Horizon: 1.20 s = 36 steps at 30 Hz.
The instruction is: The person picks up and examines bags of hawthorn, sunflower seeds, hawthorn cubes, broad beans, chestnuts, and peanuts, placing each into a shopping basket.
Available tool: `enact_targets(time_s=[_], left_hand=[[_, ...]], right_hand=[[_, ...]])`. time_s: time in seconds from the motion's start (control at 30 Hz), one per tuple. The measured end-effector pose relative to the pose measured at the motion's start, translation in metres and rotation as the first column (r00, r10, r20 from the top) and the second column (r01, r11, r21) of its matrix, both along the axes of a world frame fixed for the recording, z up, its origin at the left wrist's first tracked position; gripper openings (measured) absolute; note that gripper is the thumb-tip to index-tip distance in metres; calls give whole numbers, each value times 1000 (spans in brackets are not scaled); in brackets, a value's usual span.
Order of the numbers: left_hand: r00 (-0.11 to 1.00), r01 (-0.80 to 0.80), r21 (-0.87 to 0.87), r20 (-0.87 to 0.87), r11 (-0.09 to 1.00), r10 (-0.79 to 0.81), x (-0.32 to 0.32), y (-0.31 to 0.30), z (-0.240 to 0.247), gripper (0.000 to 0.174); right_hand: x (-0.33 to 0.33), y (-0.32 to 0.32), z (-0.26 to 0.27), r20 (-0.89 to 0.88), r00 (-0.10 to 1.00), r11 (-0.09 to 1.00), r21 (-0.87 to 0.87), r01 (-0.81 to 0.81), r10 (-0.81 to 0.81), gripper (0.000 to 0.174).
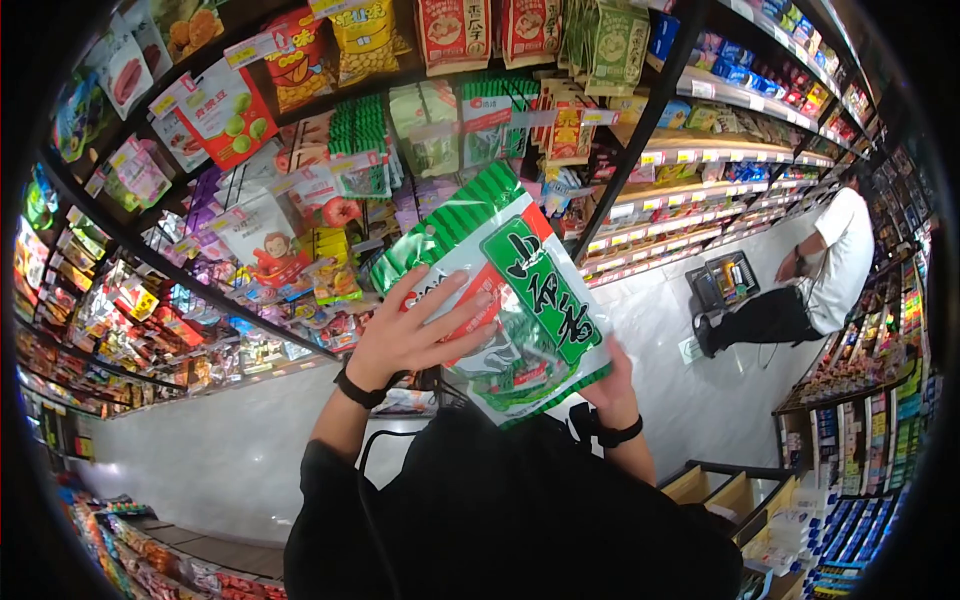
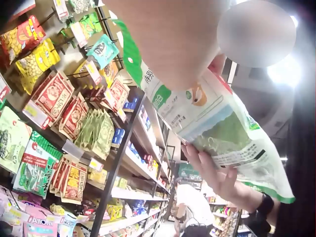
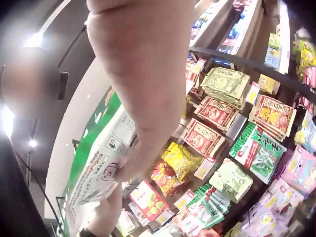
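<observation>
A large green, white and red snack bag (image 1: 530, 290) with big dark characters is held up in front of the chest, tilted. My left hand (image 1: 415, 330) holds its left side, fingers spread across the printed front and the thumb hidden behind. At the lower right edge my right hand (image 1: 612, 382) grips the bag. In the left wrist view the right hand (image 2: 212, 173) lies with its fingers along the printed back of the bag (image 2: 217, 133). The right wrist view shows the bag's printed back (image 3: 98, 173) at a steep angle, partly covered by the near hand.
Snack bags hang on hooks ahead, including a similar green and white bag (image 3: 259, 150) and red paper packets (image 1: 455, 35). Lit shelves (image 1: 720, 160) run off to the right. A person in a white top (image 1: 840, 260) bends near a black basket (image 1: 722, 280) on the pale floor.
</observation>
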<state>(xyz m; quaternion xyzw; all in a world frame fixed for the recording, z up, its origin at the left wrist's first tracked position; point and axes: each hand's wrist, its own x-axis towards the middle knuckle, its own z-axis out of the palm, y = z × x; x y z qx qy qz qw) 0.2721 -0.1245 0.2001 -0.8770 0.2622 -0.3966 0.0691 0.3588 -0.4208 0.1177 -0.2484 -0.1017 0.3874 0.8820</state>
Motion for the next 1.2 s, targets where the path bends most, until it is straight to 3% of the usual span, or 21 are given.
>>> enact_targets(time_s=[0.07,0.1,0.2,0.23,0.27,0.3,0.33,0.37,0.4,0.43,0.5,0.6,0.73,0.8,0.87,0.97,1.2], left_hand=[[997,-44,-17,55,999,45,21,12,-1,40],[997,-65,-34,50,997,66,30,23,-12,47],[919,-172,-454,245,874,309,73,34,-42,59],[896,-208,-594,202,777,395,85,35,-40,58],[961,-86,-832,76,549,265,91,35,-42,58],[998,-29,-968,-16,249,55,94,32,-46,59],[994,-17,-993,-5,-118,-105,98,30,-51,60],[970,-96,-938,-13,-332,-244,98,28,-55,60],[942,-177,-884,-26,-432,-334,97,27,-59,60],[918,-240,-855,-46,-459,-395,93,25,-64,60],[867,-342,-834,-103,-432,-487,86,20,-72,60],[815,-417,-842,-180,-341,-551,84,8,-75,60],[832,-370,-902,-214,-224,-512,130,-12,-69,61],[857,-324,-927,-201,-192,-475,166,-27,-65,61],[884,-284,-941,-182,-184,-431,199,-43,-65,61],[915,-235,-952,-148,-198,-375,245,-65,-64,61],[943,-174,-941,-73,-292,-325,310,-98,-67,62]], right_hand=[[19,17,17,218,974,954,-277,114,-53,54],[31,26,15,122,987,967,-220,128,-103,56],[56,40,22,314,930,906,-309,289,-190,51],[61,41,31,504,855,876,-353,330,-119,48],[65,42,44,667,744,844,-381,378,-32,46],[71,44,56,797,601,810,-394,434,66,44],[76,55,63,893,450,825,-260,502,8,37],[87,64,69,974,227,855,-105,507,-15,37],[94,70,70,999,30,857,-45,514,34,36],[100,76,71,984,-166,861,33,508,60,36],[104,86,69,855,-446,825,39,564,265,40],[109,90,57,810,-434,799,-70,597,395,40],[138,78,57,798,-471,805,-30,592,375,50],[152,71,49,694,-603,804,60,592,392,51],[168,58,42,555,-708,787,145,600,437,53],[192,34,29,561,-702,790,130,599,440,57],[235,-9,-22,461,-784,747,317,584,417,54]])
